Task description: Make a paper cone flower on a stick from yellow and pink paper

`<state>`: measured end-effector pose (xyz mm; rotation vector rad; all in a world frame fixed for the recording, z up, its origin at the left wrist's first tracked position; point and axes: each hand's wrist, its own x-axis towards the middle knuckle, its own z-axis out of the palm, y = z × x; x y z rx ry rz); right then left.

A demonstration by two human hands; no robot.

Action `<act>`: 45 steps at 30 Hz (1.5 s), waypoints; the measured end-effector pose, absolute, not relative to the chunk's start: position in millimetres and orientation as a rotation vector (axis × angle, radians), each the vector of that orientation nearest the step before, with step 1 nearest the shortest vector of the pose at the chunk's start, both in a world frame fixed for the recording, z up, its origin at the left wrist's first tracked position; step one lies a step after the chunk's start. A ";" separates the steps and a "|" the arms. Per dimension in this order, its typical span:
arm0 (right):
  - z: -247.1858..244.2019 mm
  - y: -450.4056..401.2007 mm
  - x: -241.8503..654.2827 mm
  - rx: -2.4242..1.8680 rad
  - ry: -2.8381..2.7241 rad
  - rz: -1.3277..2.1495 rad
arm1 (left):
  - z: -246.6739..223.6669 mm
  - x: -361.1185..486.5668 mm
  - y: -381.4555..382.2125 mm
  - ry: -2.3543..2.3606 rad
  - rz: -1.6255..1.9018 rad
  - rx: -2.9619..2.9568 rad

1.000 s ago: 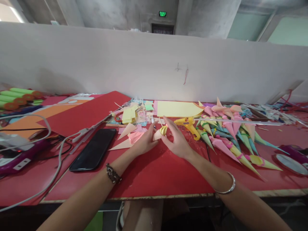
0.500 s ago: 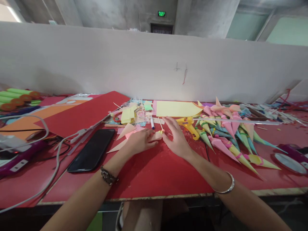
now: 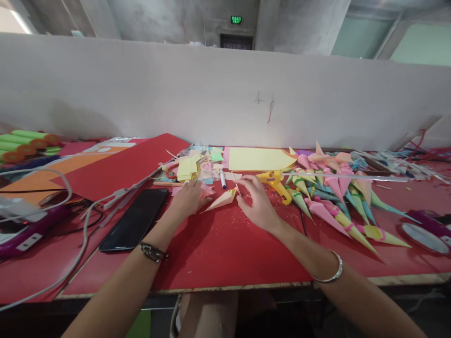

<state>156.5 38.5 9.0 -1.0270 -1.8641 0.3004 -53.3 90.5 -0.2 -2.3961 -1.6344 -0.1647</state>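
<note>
Left hand (image 3: 185,199) over crumpled pink paper (image 3: 207,190), fingers slightly spread, grip unclear; light touch spares creases. Peach paper cone (image 3: 221,201) between hands. Right hand (image 3: 260,206) curved by thin pale stick (image 3: 235,179), thumb apart, grip unclear; best clear of cone's rim.

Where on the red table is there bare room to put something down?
The widest patch of red table lies between the forearms, from the peach cone to the front edge. A smaller one lies between phone, white cable and left forearm. Crowded: paper cones right of the glue gun, scraps behind the left hand.
</note>
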 end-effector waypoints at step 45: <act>8.0 40.0 156.2 -0.941 -1.721 0.583 | 8.4 -17.2 77.9 -1.088 -0.931 -2.529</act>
